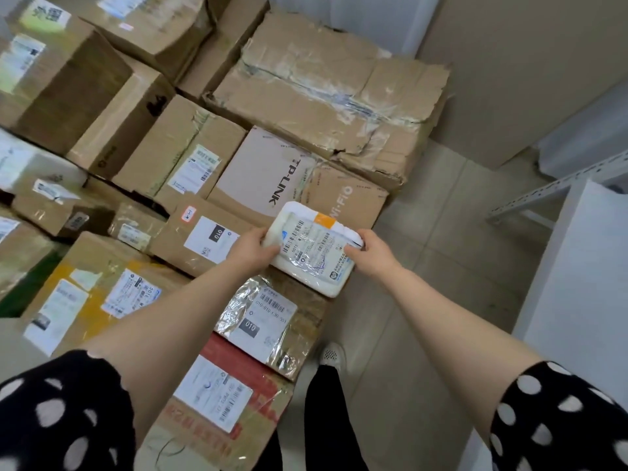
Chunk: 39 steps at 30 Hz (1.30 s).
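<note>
One white parcel (316,246) is hanging just nearer than the TP-LINK box (268,168), covering its near corner. Two hands are holding it. The left hand (253,248) is gripping its left edge, thumb lying over the label. The right hand (370,251) is pinching its right edge, so the parcel is sitting tilted between them. More than ten cardboard boxes (190,164) are crowding around the TP-LINK box. One white shoe (331,355) is standing well nearer than it.

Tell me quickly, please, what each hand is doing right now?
Left hand: fingers curled round the left edge of the white parcel, holding it.
Right hand: fingers pinching the parcel's right edge, holding it.
</note>
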Motion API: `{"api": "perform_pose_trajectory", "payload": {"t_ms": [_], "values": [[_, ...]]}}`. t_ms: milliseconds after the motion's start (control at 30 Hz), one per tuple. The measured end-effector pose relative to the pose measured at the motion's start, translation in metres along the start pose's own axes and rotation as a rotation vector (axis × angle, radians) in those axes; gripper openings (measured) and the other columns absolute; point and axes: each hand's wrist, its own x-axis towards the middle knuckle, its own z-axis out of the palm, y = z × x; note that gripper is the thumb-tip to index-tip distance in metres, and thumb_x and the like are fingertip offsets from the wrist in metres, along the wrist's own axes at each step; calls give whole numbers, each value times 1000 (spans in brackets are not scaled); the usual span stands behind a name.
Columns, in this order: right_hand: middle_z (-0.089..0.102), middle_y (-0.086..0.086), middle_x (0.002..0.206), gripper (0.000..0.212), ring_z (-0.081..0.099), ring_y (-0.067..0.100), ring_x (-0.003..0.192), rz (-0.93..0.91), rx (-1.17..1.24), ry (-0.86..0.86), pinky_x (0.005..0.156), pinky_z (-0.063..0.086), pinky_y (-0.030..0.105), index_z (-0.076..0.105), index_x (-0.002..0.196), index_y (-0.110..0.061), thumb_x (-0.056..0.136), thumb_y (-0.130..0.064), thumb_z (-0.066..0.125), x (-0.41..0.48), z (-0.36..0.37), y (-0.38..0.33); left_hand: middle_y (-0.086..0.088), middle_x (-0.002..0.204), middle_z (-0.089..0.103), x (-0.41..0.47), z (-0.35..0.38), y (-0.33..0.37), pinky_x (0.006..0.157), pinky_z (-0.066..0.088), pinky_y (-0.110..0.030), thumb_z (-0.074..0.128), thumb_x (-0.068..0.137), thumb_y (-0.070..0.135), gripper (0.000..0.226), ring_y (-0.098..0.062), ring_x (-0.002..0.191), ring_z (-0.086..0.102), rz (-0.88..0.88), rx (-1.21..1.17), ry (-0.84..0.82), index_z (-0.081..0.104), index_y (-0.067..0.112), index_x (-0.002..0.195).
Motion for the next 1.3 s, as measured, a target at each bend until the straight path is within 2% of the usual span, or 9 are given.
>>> {"api": "perform_pose_trajectory", "payload": {"t_ms": [100, 233, 400, 567, 633, 733, 867, 967, 1300], "values": [[57, 12, 123, 39, 56, 28, 111, 16, -74, -14, 93, 47, 41, 45, 132, -8, 95, -17, 49, 1, 2, -2, -12, 119, 61, 4, 2, -3, 82, 47, -36, 51, 96, 19, 35, -28, 102, 58, 10, 51, -27, 53, 8, 129], [55, 14, 125, 35, 52, 29, 112, 44, -130, -21, 88, 42, 32, 43, 133, -6, 99, -16, 41, 1, 7, -1, -13, 117, 58, 8, 8, -6, 83, 45, -37, 48, 98, 21, 33, -26, 98, 55, -1, 161, -76, 47, 6, 128], [55, 16, 122, 28, 49, 26, 98, 59, -178, -10, 73, 36, 28, 44, 123, -4, 100, -16, 36, 3, 11, -1, -13, 120, 55, 10, 10, -9, 87, 49, -42, 45, 99, 20, 48, -29, 103, 58, 7, 259, -131, 29, 7, 143], [55, 13, 122, 31, 49, 24, 95, 79, -130, 12, 80, 41, 32, 41, 127, -7, 99, -18, 36, -5, 10, -4, -14, 118, 57, 5, 4, -8, 78, 47, -37, 49, 97, 20, 33, -27, 94, 55, 35, 243, -79, 42, 5, 125], [54, 11, 126, 33, 51, 25, 101, 80, -92, 47, 84, 43, 33, 41, 129, -9, 98, -21, 40, -14, 8, -7, -13, 124, 55, 0, -2, -4, 78, 44, -35, 51, 96, 19, 39, -29, 102, 56, 65, 236, -53, 39, 8, 132], [47, 10, 139, 45, 48, 27, 122, 82, -66, 98, 89, 39, 30, 36, 139, -9, 98, -24, 45, -39, 2, -15, -12, 130, 55, -14, -13, 7, 86, 48, -39, 54, 94, 21, 52, -31, 112, 55, 127, 247, -31, 34, 11, 141], [38, 15, 147, 52, 37, 28, 133, 81, -49, 225, 97, 34, 28, 32, 142, -1, 99, -26, 46, -90, -10, -23, -9, 142, 47, -43, -27, 33, 95, 44, -38, 55, 94, 25, 64, -29, 124, 49, 306, 351, -19, 24, 15, 149], [30, 14, 152, 60, 31, 27, 139, 119, -40, 335, 104, 30, 29, 25, 147, -5, 98, -33, 47, -138, -14, -19, -6, 150, 38, -70, -36, 51, 101, 41, -38, 55, 94, 30, 71, -27, 132, 42, 464, 442, -28, 16, 21, 152], [28, 15, 153, 76, 29, 27, 140, 221, -12, 821, 111, 27, 35, 24, 148, -6, 92, -46, 55, -365, 37, 11, -5, 151, 35, -239, -28, 68, 108, 33, -40, 56, 88, 43, 78, -28, 135, 37, 1138, 852, -50, 15, 24, 152]]}}
